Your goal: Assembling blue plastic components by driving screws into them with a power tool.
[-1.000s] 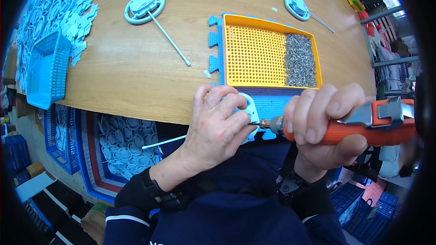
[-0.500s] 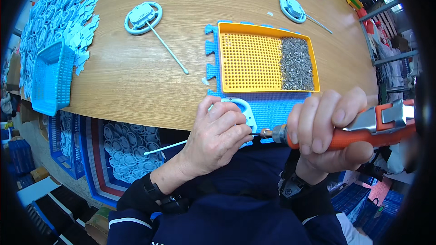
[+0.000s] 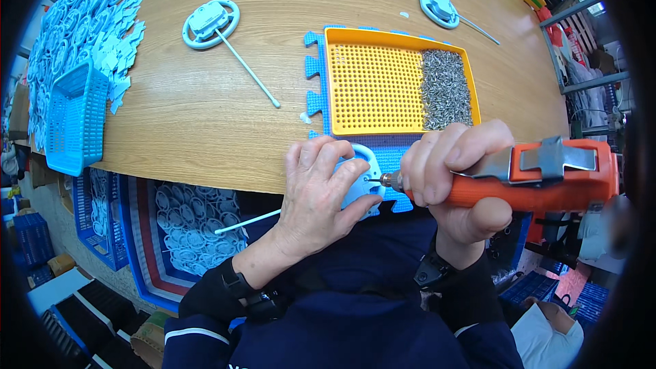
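My left hand (image 3: 316,198) is closed on a light-blue plastic ring-shaped part (image 3: 370,156) with a long thin stick, at the table's near edge. Its palm and fingers hide much of the part, and the stick pokes out to the left beneath my wrist. In my right hand (image 3: 456,176) is an orange electric screwdriver (image 3: 574,179), held level with fingers wrapped around it. The bit points left and its tip meets the part beside my left thumb. A blue foam mat (image 3: 392,157) lies under the part.
A yellow perforated tray (image 3: 372,89) on the mat holds many small screws (image 3: 447,89) at its right end. Similar ring parts (image 3: 208,22) lie farther off. A blue basket (image 3: 76,123) stands left before a heap of blue pieces (image 3: 75,17); a crate (image 3: 147,246) of rings sits below.
The screwdriver and my right hand have moved slightly left and turned, showing more of the orange body. My left thumb and fingers have spread on the part, uncovering the spot at the bit.
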Tool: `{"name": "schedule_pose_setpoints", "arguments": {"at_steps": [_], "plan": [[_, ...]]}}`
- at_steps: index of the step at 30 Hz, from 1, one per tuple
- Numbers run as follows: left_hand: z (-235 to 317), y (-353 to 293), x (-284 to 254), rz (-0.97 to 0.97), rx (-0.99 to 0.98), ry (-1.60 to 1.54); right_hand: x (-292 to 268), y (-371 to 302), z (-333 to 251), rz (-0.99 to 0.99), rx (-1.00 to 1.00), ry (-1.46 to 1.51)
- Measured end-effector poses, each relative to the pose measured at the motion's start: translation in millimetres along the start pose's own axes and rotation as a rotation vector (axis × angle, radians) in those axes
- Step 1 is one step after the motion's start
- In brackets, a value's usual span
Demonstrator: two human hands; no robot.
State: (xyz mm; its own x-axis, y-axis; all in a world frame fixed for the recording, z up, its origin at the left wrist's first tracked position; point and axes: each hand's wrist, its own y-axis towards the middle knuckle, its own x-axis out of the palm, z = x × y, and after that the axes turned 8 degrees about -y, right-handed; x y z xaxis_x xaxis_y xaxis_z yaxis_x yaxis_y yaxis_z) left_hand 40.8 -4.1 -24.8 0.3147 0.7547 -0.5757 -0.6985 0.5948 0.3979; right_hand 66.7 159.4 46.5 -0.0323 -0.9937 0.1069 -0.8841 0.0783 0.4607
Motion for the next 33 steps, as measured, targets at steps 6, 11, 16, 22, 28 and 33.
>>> {"name": "schedule_pose_setpoints", "arguments": {"at_steps": [6,11,16,22,28,33], "plan": [[-4.7,5.6,4.1,0.034,0.016,-0.041,-2.6,0.3,3.3,-0.09,0.035,0.135],[-6.7,7.2,5.7,0.036,0.022,-0.056,-6.8,4.3,2.7,-0.219,0.098,0.062],[0.4,7.9,3.1,-0.004,0.006,-0.069,10.1,4.2,5.6,-0.083,0.039,0.0],[3.0,6.2,1.1,0.013,-0.013,-0.061,3.9,11.3,-4.2,-0.161,0.063,-0.136],[0.9,5.9,3.1,0.057,-0.024,-0.101,5.5,9.2,-3.5,-0.021,0.043,0.009],[-3.6,3.8,4.9,0.093,0.026,-0.124,2.7,11.5,-3.2,-0.065,0.0,0.078]]}}
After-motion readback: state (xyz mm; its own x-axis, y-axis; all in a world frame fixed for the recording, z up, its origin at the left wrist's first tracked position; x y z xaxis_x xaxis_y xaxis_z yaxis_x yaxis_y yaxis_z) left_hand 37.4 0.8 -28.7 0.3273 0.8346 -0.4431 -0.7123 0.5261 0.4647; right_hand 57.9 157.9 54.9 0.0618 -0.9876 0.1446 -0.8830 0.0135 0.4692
